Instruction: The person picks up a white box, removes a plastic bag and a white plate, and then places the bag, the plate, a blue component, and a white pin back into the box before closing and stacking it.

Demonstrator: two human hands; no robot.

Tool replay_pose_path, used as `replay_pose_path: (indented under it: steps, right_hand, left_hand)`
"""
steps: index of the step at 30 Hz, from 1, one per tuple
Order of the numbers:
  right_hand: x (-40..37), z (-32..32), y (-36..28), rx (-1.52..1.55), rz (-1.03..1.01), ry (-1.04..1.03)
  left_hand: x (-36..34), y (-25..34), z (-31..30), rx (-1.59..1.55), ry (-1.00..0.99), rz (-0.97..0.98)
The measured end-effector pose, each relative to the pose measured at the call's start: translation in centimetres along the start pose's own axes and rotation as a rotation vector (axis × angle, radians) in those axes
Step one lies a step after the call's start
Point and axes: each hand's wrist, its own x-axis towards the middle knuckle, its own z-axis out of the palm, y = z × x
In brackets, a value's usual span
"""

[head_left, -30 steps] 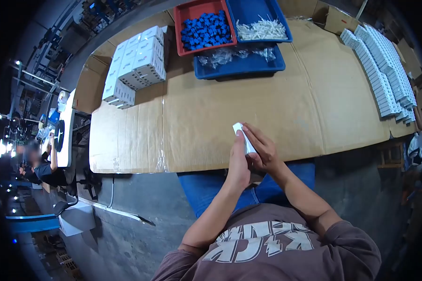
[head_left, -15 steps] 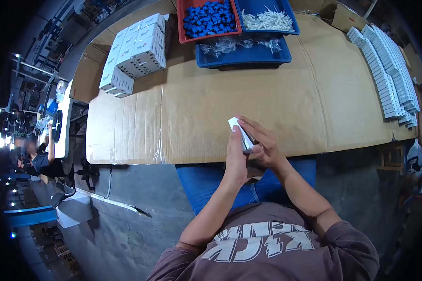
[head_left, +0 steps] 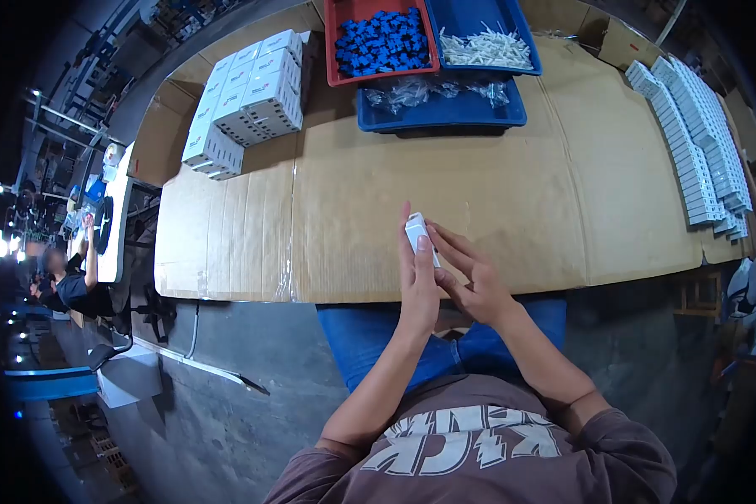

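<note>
A small white box [head_left: 415, 229] is held upright between my hands, just above the near edge of the cardboard-covered table. My left hand [head_left: 417, 277] is closed on its left side, the thumb lying across the near face. From the right, my right hand [head_left: 472, 281] grips the box with its fingertips and thumb. My fingers cover the lower part and right side of the box, so its full shape cannot be made out.
Stacked white boxes [head_left: 248, 92] stand at the back left. A red tray [head_left: 331, 59] holds blue plastic parts; a blue tray [head_left: 531, 60] holds white sticks. Below them, another blue tray [head_left: 445, 123] contains clear bags. Rows of white boxes [head_left: 697, 139] line the right. A person [head_left: 74, 290] sits far left.
The white box has turned in my hands, showing a broader face and its top end. My left thumb has moved onto its face, and my right fingers have shifted down along the side.
</note>
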Motion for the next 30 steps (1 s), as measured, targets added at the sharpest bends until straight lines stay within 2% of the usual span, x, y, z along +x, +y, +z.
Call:
replay_pose_path:
  steps: [3, 8, 11, 16, 20, 23, 26, 30]
  right_hand:
    - [0.0, 0.2, -0.6, -0.073, -0.046, 0.016]
    - [-0.2, 0.2, -0.9, -0.188, -0.158, 0.057]
    - [-0.2, -0.2, -1.4, -0.175, -0.158, 0.057]
    - [-0.5, -1.3, -1.8, -0.102, -0.160, 0.076]
    - [0.0, -1.8, -1.2, 0.093, -0.147, 0.084]
    - [-1.0, -1.2, -0.8, 0.477, 0.309, 0.199]
    - [-0.6, -2.6, -2.8, 0.886, 0.624, 0.011]
    - [-0.8, -1.7, -3.2, 0.758, 0.431, -0.018]
  left_hand:
    - [0.2, -0.3, -0.4, -0.043, -0.060, 0.031]
    - [0.2, -0.7, -0.1, 0.020, -0.027, 0.100]
    - [-0.4, -0.3, 0.2, 0.014, -0.039, 0.114]
    - [-0.6, -0.1, 0.3, -0.035, -0.130, 0.125]
    - [-0.6, -0.5, 0.6, 0.012, -0.071, 0.220]
    - [-0.8, -1.5, -0.6, 0.031, -0.102, 0.337]
    - [-1.1, -2.2, -1.1, 0.136, -0.149, 0.432]
    - [-0.6, -1.9, -1.1, 0.194, -0.196, 0.570]
